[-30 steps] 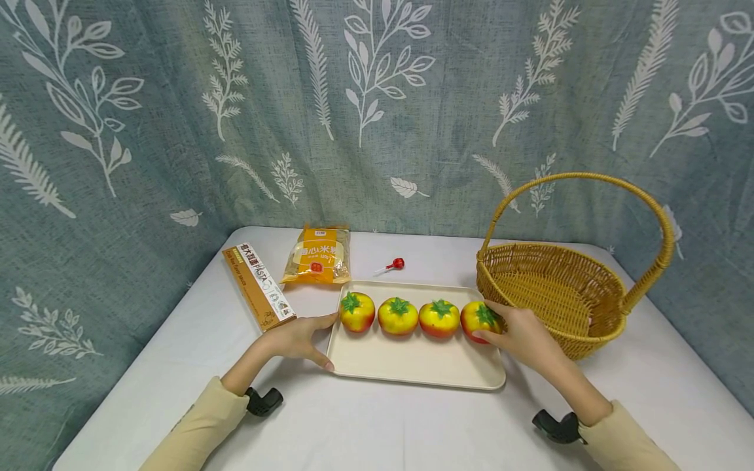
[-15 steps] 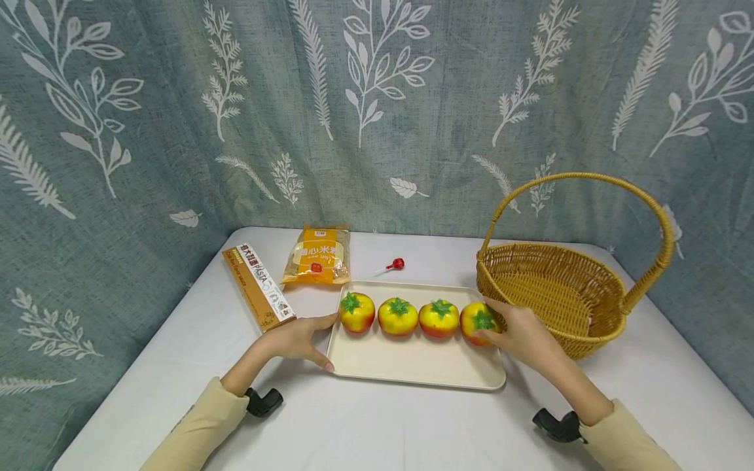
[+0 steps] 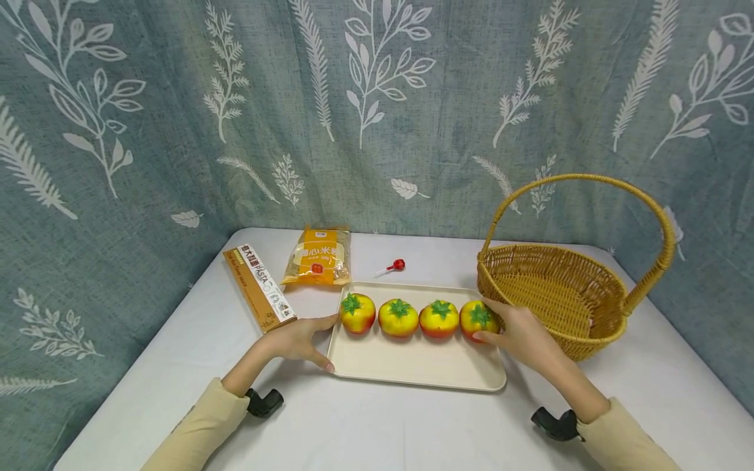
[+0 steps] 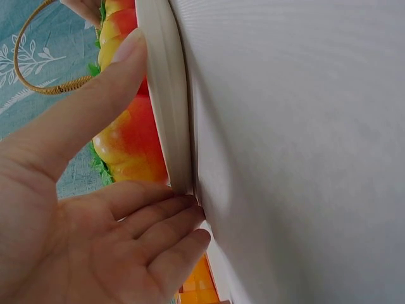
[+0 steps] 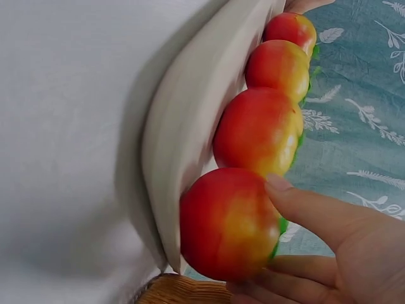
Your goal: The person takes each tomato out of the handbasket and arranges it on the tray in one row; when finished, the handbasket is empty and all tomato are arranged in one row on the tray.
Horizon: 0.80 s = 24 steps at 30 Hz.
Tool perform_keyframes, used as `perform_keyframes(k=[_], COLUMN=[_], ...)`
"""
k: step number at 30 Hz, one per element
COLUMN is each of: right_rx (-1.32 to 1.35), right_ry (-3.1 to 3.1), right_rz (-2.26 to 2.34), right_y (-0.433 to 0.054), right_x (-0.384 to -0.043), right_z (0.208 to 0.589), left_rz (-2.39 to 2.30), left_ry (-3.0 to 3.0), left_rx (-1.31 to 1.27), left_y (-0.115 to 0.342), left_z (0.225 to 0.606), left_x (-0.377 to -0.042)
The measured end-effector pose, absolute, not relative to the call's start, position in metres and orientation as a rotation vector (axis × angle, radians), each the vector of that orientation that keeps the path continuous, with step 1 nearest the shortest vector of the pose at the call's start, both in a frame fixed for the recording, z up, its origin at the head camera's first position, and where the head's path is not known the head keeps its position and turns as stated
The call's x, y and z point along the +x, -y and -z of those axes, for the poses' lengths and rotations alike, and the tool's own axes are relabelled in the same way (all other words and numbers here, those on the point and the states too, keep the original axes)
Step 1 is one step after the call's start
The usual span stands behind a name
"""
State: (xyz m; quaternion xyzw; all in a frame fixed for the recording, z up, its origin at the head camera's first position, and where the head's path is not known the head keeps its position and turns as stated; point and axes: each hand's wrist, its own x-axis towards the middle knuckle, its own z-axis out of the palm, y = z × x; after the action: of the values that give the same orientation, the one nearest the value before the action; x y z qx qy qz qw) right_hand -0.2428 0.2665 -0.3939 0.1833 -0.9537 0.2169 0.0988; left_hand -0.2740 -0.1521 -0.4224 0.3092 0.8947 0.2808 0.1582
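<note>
A row of several red-and-yellow tomato-like fruits with green leafy tops lies along the far side of a cream tray [image 3: 412, 366]. My right hand [image 3: 524, 333] holds the rightmost fruit [image 3: 478, 319], thumb on its near side and fingers behind it; the right wrist view shows this fruit [image 5: 228, 221] at the tray's end. At the tray's left end, my left hand [image 3: 297, 341] spreads its thumb and fingers against the rim. In the left wrist view its fingers [image 4: 164, 234] lie fairly straight at the tray edge [image 4: 168, 95].
A wicker basket [image 3: 589, 260] with a tall handle stands right of the tray. Behind the tray lie an orange noodle packet [image 3: 318, 255] and a red lollipop [image 3: 398, 264]. A pasta box [image 3: 259, 288] is to the left. A patterned curtain [image 3: 448, 131] hangs behind the table.
The rightmost fruit has shifted slightly left, towards its neighbour, and its leafy top has turned a little. The left hand and tray have stayed put.
</note>
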Motion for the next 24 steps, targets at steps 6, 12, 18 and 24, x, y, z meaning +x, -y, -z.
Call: perform_keyframes(k=[6, 12, 18, 24], right_rx=[0.55, 0.548, 0.542, 0.537], right_ry=[2.801, 2.785, 2.746, 2.723], right_rz=[-0.622, -0.697, -0.732, -0.752], right_y=[-0.266, -0.266, -0.265, -0.263], right_x=[-0.241, -0.239, -0.237, -0.238], right_z=[0.386, 0.372, 0.359, 0.352], left_rz=[-0.81, -0.828, -0.813, -0.807], left_ry=[-2.558, -2.556, -2.563, -2.563], left_rx=[0.883, 0.865, 0.859, 0.86], left_y=[0.152, 0.153, 0.153, 0.151], left_z=[0.423, 0.425, 0.425, 0.424], left_x=[-0.274, -0.272, -0.27, -0.269])
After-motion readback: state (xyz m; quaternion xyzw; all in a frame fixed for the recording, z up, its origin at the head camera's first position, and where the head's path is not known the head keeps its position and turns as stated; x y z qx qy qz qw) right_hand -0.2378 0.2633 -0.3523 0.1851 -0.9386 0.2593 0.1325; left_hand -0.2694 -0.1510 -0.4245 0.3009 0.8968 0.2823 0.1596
